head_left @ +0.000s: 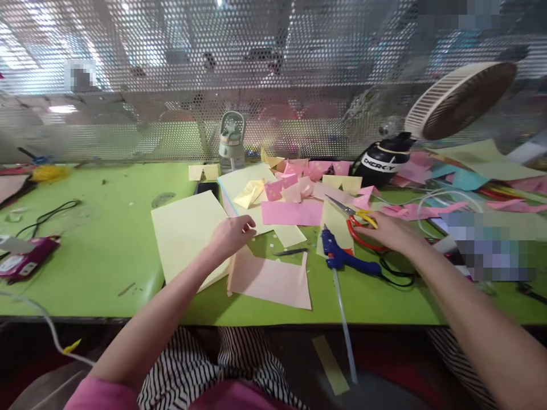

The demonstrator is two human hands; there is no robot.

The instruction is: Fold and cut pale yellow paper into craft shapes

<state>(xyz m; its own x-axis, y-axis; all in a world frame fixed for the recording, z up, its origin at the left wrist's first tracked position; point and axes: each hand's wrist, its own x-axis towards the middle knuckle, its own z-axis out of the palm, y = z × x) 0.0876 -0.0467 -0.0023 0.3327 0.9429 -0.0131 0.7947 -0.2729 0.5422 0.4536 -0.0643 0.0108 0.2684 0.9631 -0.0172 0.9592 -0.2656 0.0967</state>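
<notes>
My right hand (pixel 387 230) has its fingers on the red and yellow handles of a pair of scissors (pixel 342 206), whose blades point left over the papers. My left hand (pixel 233 234) hovers over the papers with its fingers curled in, and nothing shows in them. Below it lies a pale pink paper sheet (pixel 271 282) with a narrow strip along its right edge. A large pale yellow sheet (pixel 188 236) is to the left, partly under my left forearm. Between my hands are a bright pink paper strip (pixel 293 213) and a dark thin blade-like tool (pixel 292 251).
A blue glue gun (pixel 348 259) with a long glue stick lies near the front edge. Behind the paper pieces stand a bottle (pixel 231 142) and a fan (pixel 461 102) on a black base. A perforated metal screen (pixel 171 74) closes the back. A purple device (pixel 29 259) sits far left.
</notes>
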